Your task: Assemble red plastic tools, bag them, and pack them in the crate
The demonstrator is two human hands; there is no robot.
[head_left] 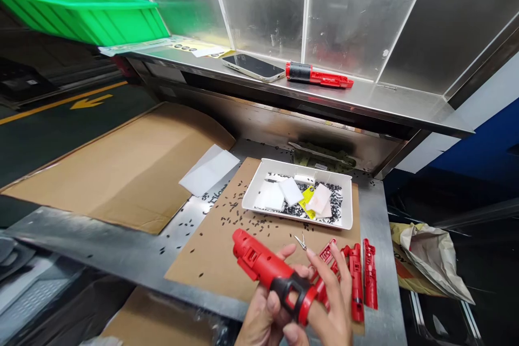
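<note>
My left hand [265,316] is wrapped around a red plastic housing [259,264] with a black collar [292,292] at its near end. My right hand [330,303] touches the red ring at that end, thumb underneath and fingers stretched over it. The index fingertip pinches a small metal clip [300,241]. Right of my hands, several red plastic shells [363,275] lie on a cardboard sheet [211,248]. Behind them a white tray [259,184] holds many small black parts, white bags and a yellow tag.
Black bits are scattered over the cardboard and steel bench [121,251]. A larger cardboard sheet [121,167] and white bags [208,170] lie left. On the shelf above sit a phone [253,66], an assembled red-black tool [318,75] and a green bin [81,13]. A crumpled bag [433,262] sits right.
</note>
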